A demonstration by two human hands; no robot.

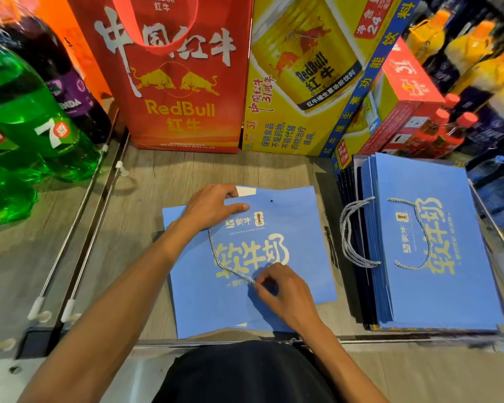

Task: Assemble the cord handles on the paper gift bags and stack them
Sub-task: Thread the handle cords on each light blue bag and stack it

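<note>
Threading cord (213, 249), right hand (284, 290) pinching it, left hand (211, 205) gripping bag (303, 257) edge. One hole (271, 201) empty; finished stack (448, 292) right

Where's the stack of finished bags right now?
Head view: the stack of blue bags lies on the right of the shelf, right of the flat bag being worked on.

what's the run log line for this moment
left grip holds bag top | right grip pinches cord | one hole empty | stack at right
</note>
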